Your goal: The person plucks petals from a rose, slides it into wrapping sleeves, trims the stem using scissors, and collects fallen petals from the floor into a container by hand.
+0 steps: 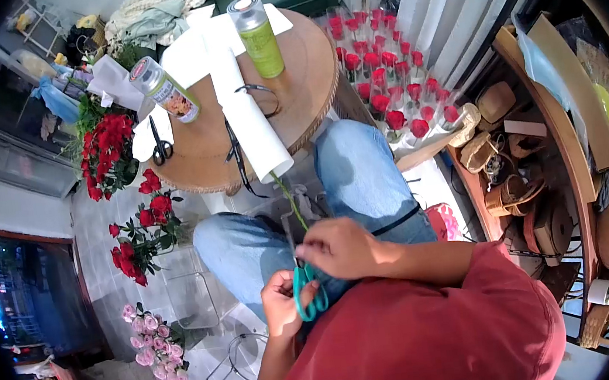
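Note:
My left hand (pixel 282 305) is closed around the teal handles of a pair of scissors (pixel 302 291), whose blades point away from me between my knees. My right hand (pixel 342 250) is just above it, fingers curled at the lower end of a green stem (pixel 290 202); the grip itself is partly hidden. That stem comes out of the near end of a long white paper roll (pixel 257 132), which lies over the table edge. Black ribbon (pixel 236 153) hangs beside the roll.
The round wooden table (pixel 305 56) carries two spray cans (pixel 259 42) (pixel 168 93) and black scissors (pixel 159 147). Sleeved red roses (pixel 388 70) stand right of it. Left are red roses (pixel 107 148) and pink roses (pixel 156 343). A cluttered shelf (pixel 557 126) lines the right.

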`<state>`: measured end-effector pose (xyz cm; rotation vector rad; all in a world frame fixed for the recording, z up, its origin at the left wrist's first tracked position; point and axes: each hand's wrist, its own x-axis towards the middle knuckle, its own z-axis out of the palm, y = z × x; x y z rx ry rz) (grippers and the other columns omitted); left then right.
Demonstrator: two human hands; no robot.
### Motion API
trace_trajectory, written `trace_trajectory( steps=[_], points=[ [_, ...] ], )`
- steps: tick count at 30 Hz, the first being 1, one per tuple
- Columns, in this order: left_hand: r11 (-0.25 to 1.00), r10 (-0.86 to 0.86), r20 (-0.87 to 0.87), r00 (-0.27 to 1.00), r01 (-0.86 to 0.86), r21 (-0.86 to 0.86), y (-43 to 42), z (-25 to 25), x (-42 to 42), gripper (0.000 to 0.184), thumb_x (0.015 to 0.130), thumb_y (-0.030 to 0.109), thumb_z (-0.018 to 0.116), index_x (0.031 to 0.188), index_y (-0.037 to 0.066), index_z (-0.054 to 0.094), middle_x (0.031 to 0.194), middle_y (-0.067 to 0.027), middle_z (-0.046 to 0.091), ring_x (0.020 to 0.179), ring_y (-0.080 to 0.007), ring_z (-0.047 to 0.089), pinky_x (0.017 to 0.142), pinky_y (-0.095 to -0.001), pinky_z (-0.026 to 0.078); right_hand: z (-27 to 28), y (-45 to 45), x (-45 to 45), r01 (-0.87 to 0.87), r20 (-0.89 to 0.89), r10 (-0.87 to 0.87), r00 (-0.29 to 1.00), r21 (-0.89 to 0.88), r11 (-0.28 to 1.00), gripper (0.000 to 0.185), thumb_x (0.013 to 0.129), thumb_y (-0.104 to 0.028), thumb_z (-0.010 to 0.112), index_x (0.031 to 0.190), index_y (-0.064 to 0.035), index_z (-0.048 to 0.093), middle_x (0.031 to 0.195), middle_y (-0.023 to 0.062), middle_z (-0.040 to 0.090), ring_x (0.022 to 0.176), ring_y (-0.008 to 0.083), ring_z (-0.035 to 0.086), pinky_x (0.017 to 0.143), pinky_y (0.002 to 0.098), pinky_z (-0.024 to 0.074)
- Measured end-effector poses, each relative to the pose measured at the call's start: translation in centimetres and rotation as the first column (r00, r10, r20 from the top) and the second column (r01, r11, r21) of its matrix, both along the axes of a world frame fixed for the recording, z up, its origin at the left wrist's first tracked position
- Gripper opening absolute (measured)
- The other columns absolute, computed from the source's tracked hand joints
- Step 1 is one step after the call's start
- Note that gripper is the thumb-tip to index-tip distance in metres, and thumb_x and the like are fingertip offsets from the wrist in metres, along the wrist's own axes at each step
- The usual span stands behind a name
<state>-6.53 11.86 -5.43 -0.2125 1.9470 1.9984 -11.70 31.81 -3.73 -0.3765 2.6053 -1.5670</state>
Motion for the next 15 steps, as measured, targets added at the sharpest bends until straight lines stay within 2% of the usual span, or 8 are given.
trace_trajectory(
  steps=[1,2,3,5,6,10,12,15],
  points=[
    [0.999,0.007,0.043,0.999,-0.009,0.035,-0.1,-0.8,0.1,0.018,0.078,-0.003,0.072,0.092,0.000,0.061,0.080,-0.0062,0.069,0.073,-0.0111,0.064,0.069,-0.0249,0.051,-1.0,-0.1,-0.8,0.191,-0.104,-0.190,0.976,-0.007,0.982,0.029,0.087,-0.024,0.073,0.097,0.0018,0.066,0.078,0.0157,0.067,0.069,0.0290,0.067,0.061,0.0368,0.0524],
    [0.997,0.015,0.017,1.000,-0.016,0.078,0.2,-1.3,0.3,0.027,0.077,-0.006,0.074,0.094,0.003,0.055,0.085,-0.0090,0.070,0.077,-0.0139,0.066,0.071,-0.0264,0.053,-1.9,0.1,-1.9,0.290,-0.263,-0.274,0.925,0.026,0.957,0.028,0.083,-0.021,0.077,0.092,0.0024,0.065,0.075,0.0154,0.068,0.067,0.0268,0.067,0.060,0.0358,0.0520],
    [0.997,0.010,0.007,1.000,-0.011,0.082,0.8,-1.5,0.5,0.027,0.077,-0.006,0.074,0.094,0.003,0.055,0.085,-0.0090,0.070,0.077,-0.0139,0.066,0.071,-0.0264,0.053,-2.9,0.1,-2.8,0.295,-0.274,-0.277,0.921,0.027,0.955,0.028,0.083,-0.021,0.077,0.092,0.0024,0.065,0.075,0.0154,0.068,0.067,0.0268,0.067,0.060,0.0358,0.0520],
    [0.969,0.076,-0.037,0.996,-0.065,0.236,2.1,-0.9,0.6,0.038,0.075,-0.009,0.075,0.095,0.007,0.047,0.094,-0.0113,0.068,0.083,-0.0163,0.068,0.074,-0.0279,0.055,-4.6,0.1,-4.2,0.222,0.108,-0.210,0.972,-0.113,0.968,0.034,0.081,-0.024,0.079,0.094,0.0041,0.065,0.078,0.0149,0.070,0.067,0.0217,0.068,0.062,0.0337,0.0528],
    [0.966,0.067,-0.023,0.998,-0.059,0.250,2.1,-1.4,0.7,0.045,0.074,-0.010,0.075,0.095,0.009,0.040,0.099,-0.0124,0.066,0.088,-0.0196,0.069,0.077,-0.0296,0.055,-5.0,0.1,-4.6,0.189,0.184,-0.154,0.971,-0.190,0.963,0.033,0.082,-0.020,0.079,0.099,0.0058,0.066,0.081,0.0124,0.072,0.071,0.0159,0.068,0.065,0.0302,0.0535],
    [0.970,0.048,0.039,0.998,-0.056,0.236,1.3,-1.4,0.9,0.044,0.077,-0.013,0.071,0.102,0.008,0.041,0.101,-0.0112,0.063,0.096,-0.0223,0.069,0.076,-0.0302,0.056,-5.0,0.1,-4.9,0.159,0.285,-0.066,0.956,-0.314,0.936,0.027,0.087,-0.013,0.074,0.101,0.0083,0.066,0.082,0.0109,0.072,0.076,0.0135,0.069,0.068,0.0278,0.0541],
    [0.979,0.035,0.012,0.999,-0.037,0.203,0.7,-1.1,0.6,0.046,0.076,-0.012,0.070,0.107,0.008,0.043,0.103,-0.0122,0.062,0.095,-0.0232,0.069,0.079,-0.0323,0.056,-4.4,0.8,-4.5,0.181,0.371,0.027,0.928,-0.514,0.839,0.022,0.089,-0.007,0.070,0.102,0.0102,0.066,0.084,0.0113,0.072,0.080,0.0133,0.070,0.070,0.0257,0.0538],
    [0.975,-0.016,0.007,1.000,0.014,0.223,0.2,-1.2,-0.2,0.044,0.077,-0.011,0.069,0.108,0.006,0.044,0.111,-0.0165,0.064,0.096,-0.0225,0.068,0.080,-0.0323,0.057,-3.4,1.6,-3.8,0.172,0.421,0.067,0.904,-0.504,0.847,0.022,0.092,-0.005,0.066,0.106,0.0105,0.064,0.089,0.0117,0.072,0.082,0.0129,0.070,0.073,0.0239,0.0532]
  ],
)
